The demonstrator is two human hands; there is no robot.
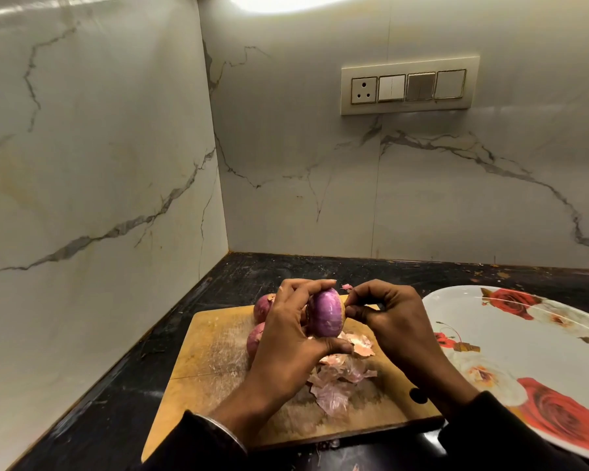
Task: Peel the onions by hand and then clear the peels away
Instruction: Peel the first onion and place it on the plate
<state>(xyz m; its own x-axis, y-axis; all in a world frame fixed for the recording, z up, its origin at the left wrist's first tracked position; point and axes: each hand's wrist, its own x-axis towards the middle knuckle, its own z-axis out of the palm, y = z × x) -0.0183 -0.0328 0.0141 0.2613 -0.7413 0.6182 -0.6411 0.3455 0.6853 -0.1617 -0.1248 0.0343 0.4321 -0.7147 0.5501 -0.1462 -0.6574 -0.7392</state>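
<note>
My left hand [286,328] grips a mostly peeled purple onion [324,316] above the wooden cutting board [211,362], fingers over its top and thumb under it. My right hand [385,314] pinches at the onion's right end with thumb and fingertips, where a bit of dry skin shows. Two unpeeled onions lie on the board behind my left hand, one at the back [263,306] and one nearer [255,339], both partly hidden. A heap of pink peels [337,379] lies on the board under my hands.
A large white oval plate with red roses [510,348] sits on the black counter [116,396] right of the board. Marble walls close off the corner at left and back. A switch panel [409,86] is on the back wall. A small peel scrap [347,286] lies behind the board.
</note>
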